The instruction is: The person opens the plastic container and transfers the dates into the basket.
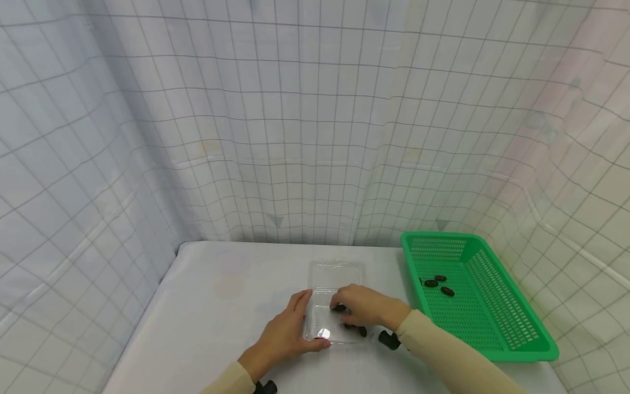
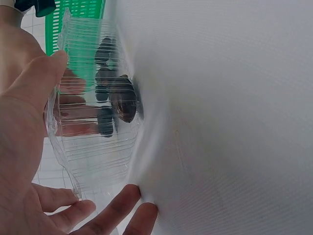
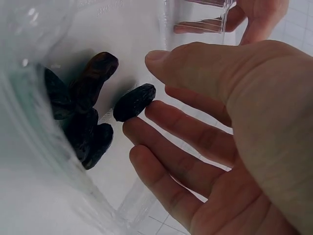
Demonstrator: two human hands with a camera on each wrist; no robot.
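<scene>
I see left hand (image 1: 284,334), grip loosely spread, touching clear plastic hinged box (image 1: 321,318) on white-covered counter (image 1: 211,312); right hand (image 1: 368,306), grip released, at dark wrinkled oval fruit (image 3: 134,103) inside.

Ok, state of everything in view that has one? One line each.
Clear container: upright, open
Lid: laid back on the far side
Dark oval pieces in container: several, loose
Green basket: upright, open-topped, partly filled
Dark oval pieces in basket: a few, loose, at the near-table-centre side
Left hand: fingers and thumb against the container's edges
Right hand: over container, fingers apart beside one piece
Grid-pattern curtain: hanging, wrinkled
</scene>
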